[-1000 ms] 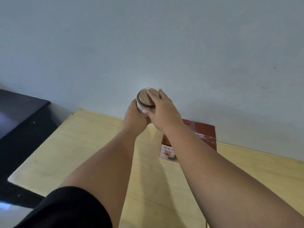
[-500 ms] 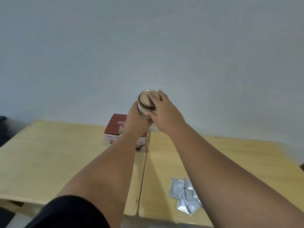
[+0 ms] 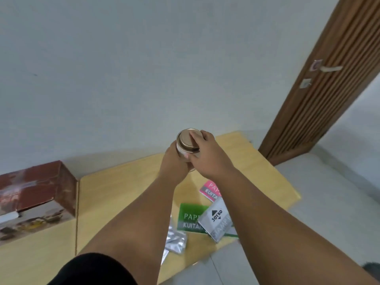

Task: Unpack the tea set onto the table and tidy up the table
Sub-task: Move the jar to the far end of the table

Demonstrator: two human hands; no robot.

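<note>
So both hands are on the little tin (image 3: 186, 150) right now, held up in the air above the far part of the table (image 3: 127, 182), nothing under it. Left hand (image 3: 172, 161) is wrapped around the pale body from the left and below, and the right hand (image 3: 207, 155) has its grip curled over the copper-coloured lid (image 3: 188, 140), fingertips (image 3: 194, 135) lying across the top and thumb low on the side. Both grips are closed on the tin.

My read on handling: it looks like thin metal, so stiff, light and pretty smooth, probably a bit slippery on the lid rim. Not fragile, but I wouldn't squeeze the wall hard. Body in one hand, lid edge in the other seems like the right hold for twisting or pulling it open.

Its long axis runs lid to base, tilted so the lid faces up and toward the camera, base hidden behind the hands.

Below on the table: green booklet (image 3: 190, 218), pink booklet (image 3: 210, 190), grey stamp-pad box (image 3: 216, 221), some foil sachets (image 3: 175, 240), and the red tea set box (image 3: 35, 196) off to the left.
</note>
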